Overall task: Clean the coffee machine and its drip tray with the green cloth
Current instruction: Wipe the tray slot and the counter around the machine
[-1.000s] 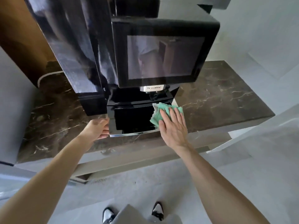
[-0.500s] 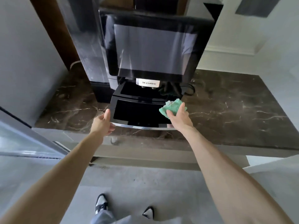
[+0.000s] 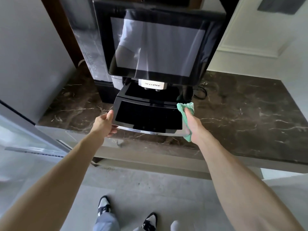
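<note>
Half a second on, the right hand (image 3: 194, 126) is sitting lower along the right side of the drip tray (image 3: 148, 117), having slid forward from the back corner. The left hand (image 3: 104, 125) is now clamping the tray's front left corner.

Seen from the head camera, the left thumb is lying along the tray's left edge while the fingers are curling underneath the chrome front rim. The right hand is gripping the green cloth (image 3: 188, 108), thumb on top, and pressing it against the tray's right wall; the cloth is sticking out both above the thumb and below the palm. The tray is sitting at the foot of the black coffee machine (image 3: 158, 47), with the labelled spout (image 3: 151, 85) hanging over its rear part.

A dark cable (image 3: 200, 94) is looping on the marble counter (image 3: 250, 122) just behind the right hand. A grey cabinet (image 3: 30, 55) is closing in the left side, leaving only a narrow strip of counter beside the tray. To the right, the counter is running wide and bare toward the white wall (image 3: 258, 39). The tray's front rim is lying near the counter's front edge, with the person's shoes (image 3: 103, 205) on the floor below.
</note>
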{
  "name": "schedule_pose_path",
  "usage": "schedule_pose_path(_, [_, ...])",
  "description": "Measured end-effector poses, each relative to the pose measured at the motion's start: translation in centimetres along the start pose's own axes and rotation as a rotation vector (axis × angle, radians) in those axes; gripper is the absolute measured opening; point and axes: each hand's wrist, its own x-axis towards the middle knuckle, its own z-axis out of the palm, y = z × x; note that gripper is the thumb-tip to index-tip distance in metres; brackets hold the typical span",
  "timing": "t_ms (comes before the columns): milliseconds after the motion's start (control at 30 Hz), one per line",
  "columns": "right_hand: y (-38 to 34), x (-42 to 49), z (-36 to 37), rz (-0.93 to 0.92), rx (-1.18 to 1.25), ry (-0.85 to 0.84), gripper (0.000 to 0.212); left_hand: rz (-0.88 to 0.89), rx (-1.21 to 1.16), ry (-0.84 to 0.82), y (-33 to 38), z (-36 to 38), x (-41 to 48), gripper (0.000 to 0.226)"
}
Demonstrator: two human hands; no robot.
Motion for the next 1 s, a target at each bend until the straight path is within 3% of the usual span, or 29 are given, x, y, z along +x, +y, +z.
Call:
schedule_pose_path(133, [2.7,-1.7,0.0,-0.069,0.119,-0.004,0.040,0.016,-0.012,0.005,-0.1,0.1,0.2,0.036])
schedule_pose_path(200, [4.1,-3.0,0.3,-0.080,0.172,0.018,0.034,0.004,-0.041,-0.012,-0.3,0.0,0.1,0.034])
schedule_pose_path(400, [6.7,-5.5,2.9,-0.102,0.343,0.185,0.043,-0.055,-0.087,-0.074,-0.3,-0.5,0.2,0.036])
schedule_pose_path(567, [6.2,-6.9,5.2,-0.058,0.505,0.270,0.040,-0.124,-0.088,-0.241,-0.3,-2.0,0.9,0.048])
schedule_pose_path(700, [6.0,-7.7,8.0,-0.032,0.621,0.358,0.041,-0.138,-0.097,-0.379,-0.1,-2.8,0.7,0.045])
schedule_pose_path(867, [5.6,-8.9,14.7,0.000,0.644,0.354,0.038,-0.170,-0.059,-0.514,0.0,-4.5,1.9,0.053])
schedule_pose_path(1000, [4.9,-9.2,20.3,-0.006,0.659,0.409,0.040,-0.152,0.084,-0.578,0.8,-5.6,3.0,0.043])
